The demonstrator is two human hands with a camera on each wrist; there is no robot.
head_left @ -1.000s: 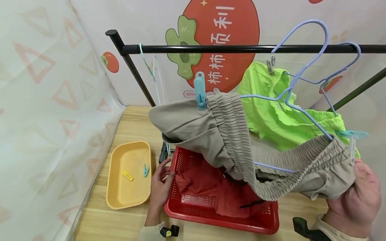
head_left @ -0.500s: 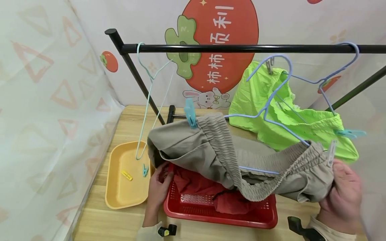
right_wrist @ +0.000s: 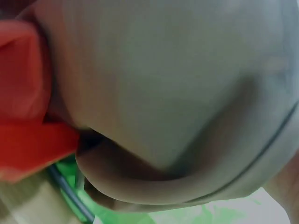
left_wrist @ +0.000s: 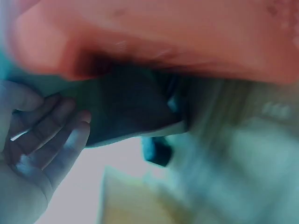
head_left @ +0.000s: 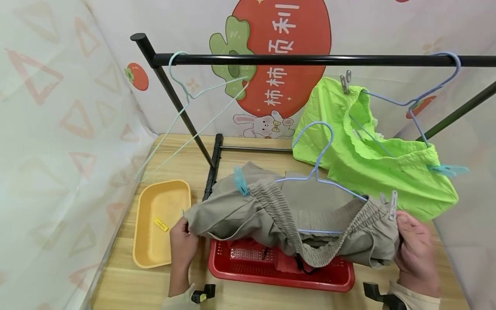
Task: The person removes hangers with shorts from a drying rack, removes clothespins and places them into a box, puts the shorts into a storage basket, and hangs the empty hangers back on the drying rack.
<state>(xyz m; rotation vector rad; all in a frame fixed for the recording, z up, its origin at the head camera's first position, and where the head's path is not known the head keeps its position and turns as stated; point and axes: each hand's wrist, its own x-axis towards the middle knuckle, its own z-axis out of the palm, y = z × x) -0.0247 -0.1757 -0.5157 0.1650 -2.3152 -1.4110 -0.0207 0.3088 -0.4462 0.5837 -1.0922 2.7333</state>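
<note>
1. The grey garment (head_left: 280, 217) stretches between the fingers of both hands, creased, its gathered waistband sagging open.
2. The left hand (head_left: 184, 243) pinches one end, fingers nearly closed on the cloth; the right hand (head_left: 416, 243) grips the opposite end between thumb and curled fingers.
3. A lavender hanger (head_left: 317, 165) sits inside the waistband, between both sets of fingers, its hook well apart from the black rod (head_left: 271, 60).
4. A teal clip (head_left: 240, 181) is fastened inward from the left fingers; a grey clip (head_left: 393, 206) is just beside the right ones.
5. Below and between the fingers, a red basket (head_left: 279, 280) holds red cloth (head_left: 286, 262); the garment covers part of both.
6. Just outside the left fingers lies a yellow tray (head_left: 164, 247) containing a yellow clip (head_left: 160, 224).
7. Beyond the right fingers hangs a lime-green garment (head_left: 372, 172); beyond the left, a mint hanger (head_left: 189, 96).
8. A wood-grain counter (head_left: 128, 284) spreads beneath the fingers; a printed backdrop (head_left: 174, 26) rises behind.
</note>
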